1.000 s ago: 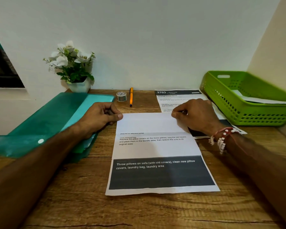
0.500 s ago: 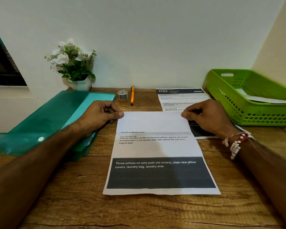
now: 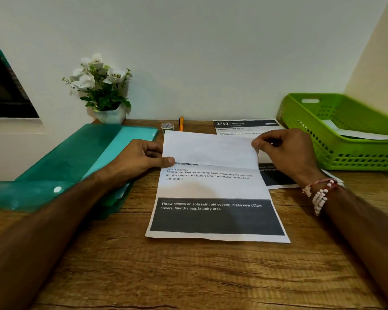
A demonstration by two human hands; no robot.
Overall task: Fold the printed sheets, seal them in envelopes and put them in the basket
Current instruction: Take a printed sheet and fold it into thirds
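Fingers of both hands pinching printed sheet, folded flap now lifted

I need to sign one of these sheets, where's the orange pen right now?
In the head view the orange pen lies at the back of the wooden table near the wall, just right of the tape roll and behind the sheet being folded.

wooden table carries printed sheet, second sheet, green basket, teal folder, pen, tape roll, flower pot.
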